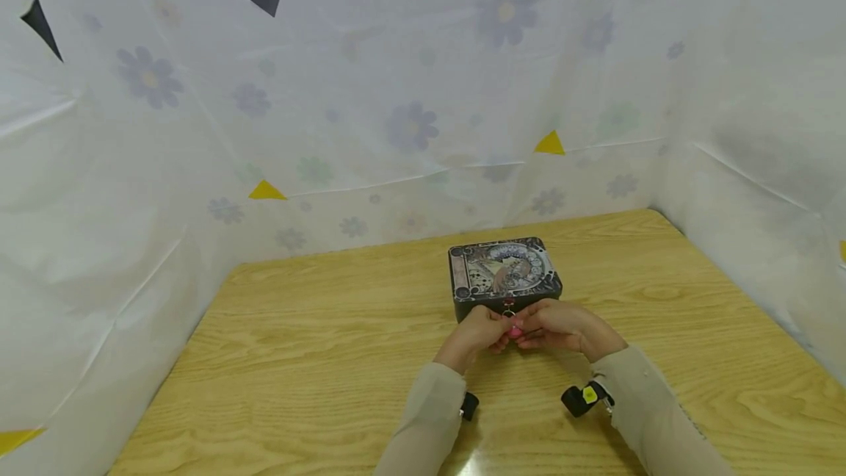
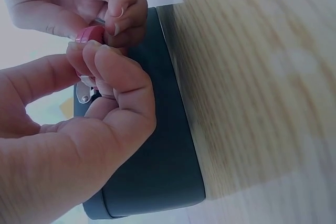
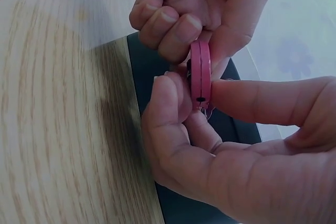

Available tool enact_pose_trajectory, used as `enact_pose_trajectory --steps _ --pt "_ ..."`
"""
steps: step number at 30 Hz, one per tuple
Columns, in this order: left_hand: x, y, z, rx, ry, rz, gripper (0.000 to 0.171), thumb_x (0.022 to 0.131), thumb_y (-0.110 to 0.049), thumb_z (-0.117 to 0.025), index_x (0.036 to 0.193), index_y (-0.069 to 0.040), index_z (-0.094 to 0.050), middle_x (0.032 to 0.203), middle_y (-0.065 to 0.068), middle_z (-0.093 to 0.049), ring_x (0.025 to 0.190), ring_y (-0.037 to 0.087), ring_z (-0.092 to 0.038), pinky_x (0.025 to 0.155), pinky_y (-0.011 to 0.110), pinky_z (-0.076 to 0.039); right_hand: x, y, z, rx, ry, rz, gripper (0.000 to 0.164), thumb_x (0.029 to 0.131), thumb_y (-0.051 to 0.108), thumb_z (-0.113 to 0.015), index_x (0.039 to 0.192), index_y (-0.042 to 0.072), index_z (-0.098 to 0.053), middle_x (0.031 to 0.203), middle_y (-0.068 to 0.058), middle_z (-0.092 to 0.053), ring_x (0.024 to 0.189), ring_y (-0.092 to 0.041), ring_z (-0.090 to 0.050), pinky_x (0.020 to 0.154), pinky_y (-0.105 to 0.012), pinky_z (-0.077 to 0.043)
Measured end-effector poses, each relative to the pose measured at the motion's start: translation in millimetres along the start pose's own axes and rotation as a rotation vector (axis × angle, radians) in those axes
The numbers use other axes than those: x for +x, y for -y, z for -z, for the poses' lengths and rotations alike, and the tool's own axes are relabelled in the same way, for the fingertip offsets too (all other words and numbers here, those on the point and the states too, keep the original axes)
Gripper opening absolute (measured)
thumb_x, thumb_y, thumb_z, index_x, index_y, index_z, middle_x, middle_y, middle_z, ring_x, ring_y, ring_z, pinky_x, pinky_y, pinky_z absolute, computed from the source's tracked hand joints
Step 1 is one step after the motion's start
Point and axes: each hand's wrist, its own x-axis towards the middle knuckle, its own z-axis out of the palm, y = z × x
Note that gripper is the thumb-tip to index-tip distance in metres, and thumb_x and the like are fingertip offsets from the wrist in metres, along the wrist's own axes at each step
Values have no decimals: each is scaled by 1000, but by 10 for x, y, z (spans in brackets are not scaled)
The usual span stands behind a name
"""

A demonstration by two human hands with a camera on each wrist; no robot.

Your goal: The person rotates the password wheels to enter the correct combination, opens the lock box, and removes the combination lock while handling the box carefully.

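A dark tin box point(image 1: 489, 274) with an ornate printed lid lies on the wooden table. At its front clasp hangs a small pink padlock point(image 3: 200, 74), seen edge-on in the right wrist view, a thin seam running round its side. My left hand point(image 1: 477, 329) pinches the padlock from the left between thumb and fingertips. From the other side my right hand point(image 1: 560, 323) grips it too, thumb against one face and curled fingers behind. A silvery metal clasp piece point(image 2: 84, 92) shows beside my left fingers. The fingers cover much of the padlock.
The wooden table point(image 1: 317, 358) spreads around the box. White flower-patterned sheets point(image 1: 410, 79) hang behind it and at both sides, with black and yellow triangles on them. A black wrist camera point(image 1: 579, 400) sits below my right sleeve.
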Motion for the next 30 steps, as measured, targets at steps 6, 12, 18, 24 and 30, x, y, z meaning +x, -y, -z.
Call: enact_pose_trajectory --steps 6,12,18,24,30 --pt "-4 -8 -2 -2 -1 5 27 97 -9 -54 75 2 -64 62 1 -52 58 11 -50 57 22 -46 7 -8 19 -8 21 2 29 93 -3 -46 116 -19 -51 91 -8 -62 80 -16 -63 78 -30 -54" --pt "-11 -18 -1 2 -6 12 25 97 -10 -55 81 4 -67 63 1 -52 59 11 -51 58 24 -48 16 -15 19 -15 12 -19 30 96 1 -44 118 -17 -50 91 -10 -61 80 -16 -63 77 -29 -54" --pt "-6 -9 0 3 4 4 26 97 -8 -54 78 4 -66 62 1 -52 58 11 -51 57 23 -47 -21 8 -17 -17 -1 -20 29 96 -1 -43 118 -19 -48 92 -11 -60 79 -17 -62 76 -30 -54" --pt "-4 -3 2 -2 7 8 26 97 -9 -54 77 3 -65 63 1 -53 59 11 -51 58 24 -48 -46 36 -50 -12 -27 -17 30 95 -4 -43 120 -21 -45 94 -12 -59 80 -18 -62 77 -31 -54" --pt "-3 -4 7 2 8 3 27 97 -10 -54 75 3 -65 62 1 -52 58 11 -51 58 24 -48 -22 12 -30 -10 -34 -7 32 94 -6 -43 122 -23 -42 93 -12 -60 80 -18 -62 76 -31 -54"
